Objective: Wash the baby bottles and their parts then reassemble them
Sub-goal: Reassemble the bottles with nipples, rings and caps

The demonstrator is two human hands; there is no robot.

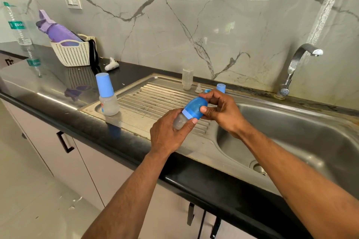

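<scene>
Left hand (168, 134) grips bottle (179, 121); right hand (220, 111) grips blue cap (194, 107)

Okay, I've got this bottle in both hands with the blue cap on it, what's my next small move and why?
Probably stand the held bottle upright on the drainboard beside the finished bottle. Your left hand grips its body, your right hand its blue cap, which looks seated. A bare bottle, nipple and ring still wait.
</scene>
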